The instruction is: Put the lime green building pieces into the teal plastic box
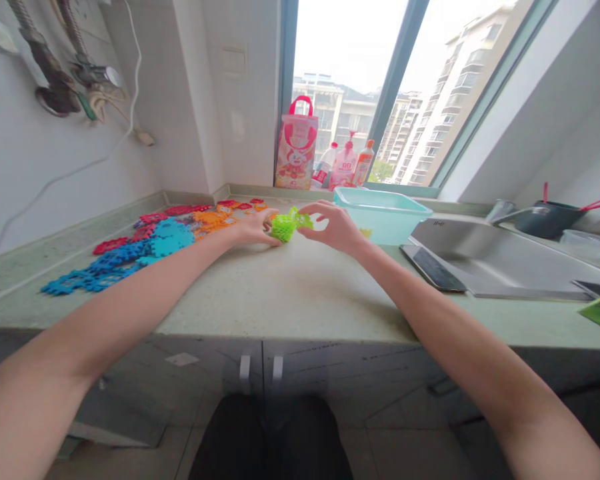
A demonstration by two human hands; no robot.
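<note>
Gripping jagged green plastic pieces (283, 229)

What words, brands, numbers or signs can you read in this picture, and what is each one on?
"立白": on the pink pump bottle, slightly soft.
Too small or blurred to read: the print on the pink bag, the red-labelled clear bottle and the orange-capped bottle.
Also unreadable: the dark mark on the sink and the faint print on the cabinet doors.
</note>
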